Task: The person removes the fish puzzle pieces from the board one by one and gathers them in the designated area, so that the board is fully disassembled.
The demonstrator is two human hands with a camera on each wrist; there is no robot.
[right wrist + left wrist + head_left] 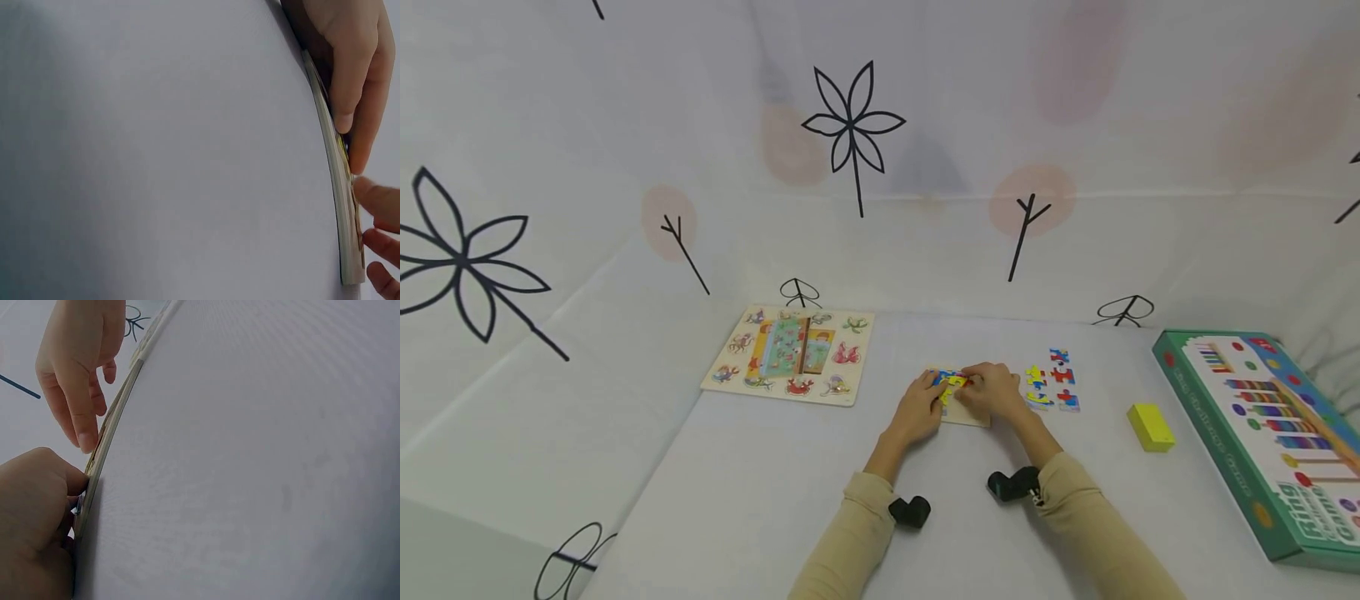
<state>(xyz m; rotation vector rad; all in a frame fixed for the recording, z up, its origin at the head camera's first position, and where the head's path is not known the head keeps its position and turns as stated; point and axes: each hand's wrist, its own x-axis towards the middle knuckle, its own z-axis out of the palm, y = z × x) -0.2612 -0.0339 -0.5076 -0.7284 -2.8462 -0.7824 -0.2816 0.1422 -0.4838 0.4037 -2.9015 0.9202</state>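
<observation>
My left hand [919,408] rests on the left part of a small wooden puzzle board [973,414], its fingers over blue and yellow pieces [947,379]. In the right wrist view, the left thumb lies along the board's near edge. At the upper right of the board, my right hand [996,390] pinches a small reddish puzzle piece [967,382], mostly hidden by its fingers. Both wrist views show the board [337,187] nearly edge-on, with fingertips of both hands touching its top. Several loose red, yellow and blue puzzle pieces [1063,376] lie just right of the right hand.
A larger picture puzzle board [861,367] with sea animals lies at the back left. To the right are a yellow block [1151,427] and a big green-edged game box [1247,450]. A patterned white cloth [925,250] hangs behind the table.
</observation>
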